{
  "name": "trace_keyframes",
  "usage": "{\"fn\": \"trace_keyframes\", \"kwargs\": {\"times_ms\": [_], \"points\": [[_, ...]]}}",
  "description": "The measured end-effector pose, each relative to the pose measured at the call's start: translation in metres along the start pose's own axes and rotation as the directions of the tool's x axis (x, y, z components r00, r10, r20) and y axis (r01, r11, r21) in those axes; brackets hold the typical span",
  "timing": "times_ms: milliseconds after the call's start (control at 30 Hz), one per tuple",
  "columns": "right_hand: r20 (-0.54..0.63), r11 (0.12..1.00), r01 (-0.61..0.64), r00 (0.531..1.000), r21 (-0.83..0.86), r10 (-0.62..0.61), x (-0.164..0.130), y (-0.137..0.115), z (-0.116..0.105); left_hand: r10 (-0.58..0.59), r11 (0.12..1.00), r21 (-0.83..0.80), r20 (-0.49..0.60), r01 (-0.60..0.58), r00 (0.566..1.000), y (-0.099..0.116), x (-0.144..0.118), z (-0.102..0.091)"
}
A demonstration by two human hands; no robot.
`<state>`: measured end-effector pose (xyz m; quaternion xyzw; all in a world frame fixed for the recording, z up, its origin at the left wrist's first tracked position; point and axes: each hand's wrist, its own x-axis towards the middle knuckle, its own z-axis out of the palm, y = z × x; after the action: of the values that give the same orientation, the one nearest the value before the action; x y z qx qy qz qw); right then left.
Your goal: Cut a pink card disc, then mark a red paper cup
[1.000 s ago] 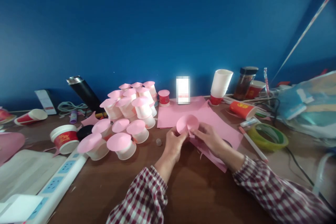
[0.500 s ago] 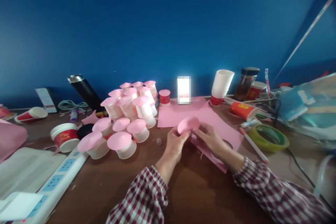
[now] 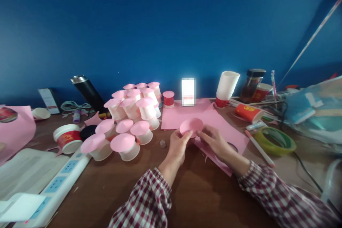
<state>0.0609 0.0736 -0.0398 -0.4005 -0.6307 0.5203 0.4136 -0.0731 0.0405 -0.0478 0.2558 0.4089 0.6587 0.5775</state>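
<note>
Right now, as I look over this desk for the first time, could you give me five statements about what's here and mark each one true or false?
1. The left hand and the right hand are both on one round pink paper piece. True.
2. The tape roll lies to the left of both hands. False: the tape roll lies to the right of them.
3. White cups with pink tops stand in a group to the left of the hands. True.
4. The wall behind the desk is white. False: the wall is blue.
5. The power strip is on the right side of the desk. False: the power strip is on the left.
</note>
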Motion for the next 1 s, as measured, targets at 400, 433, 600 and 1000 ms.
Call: {"fn": "trace_keyframes", "kwargs": {"times_ms": [400,433,600,1000], "points": [[-0.156,0.995,0.054,0.985,-0.079,-0.066,-0.001,-0.003,-0.001,-0.161,0.976,-0.144,0.046,0.166,0.986,0.007,-0.001,-0.001],[-0.146,0.996,0.057,0.987,-0.074,-0.067,-0.001,-0.003,0.000,-0.155,0.977,-0.143,0.053,0.161,0.987,0.006,-0.001,-0.001],[-0.024,0.999,0.045,0.999,0.016,-0.045,-0.003,-0.002,0.002,-0.090,0.994,-0.064,-0.008,0.089,0.996,0.002,-0.001,-0.001],[0.156,0.985,0.136,0.976,0.109,-0.152,-0.016,-0.013,0.008,0.611,0.385,0.777,0.190,-0.498,0.768,0.005,-0.013,-0.006]]}}
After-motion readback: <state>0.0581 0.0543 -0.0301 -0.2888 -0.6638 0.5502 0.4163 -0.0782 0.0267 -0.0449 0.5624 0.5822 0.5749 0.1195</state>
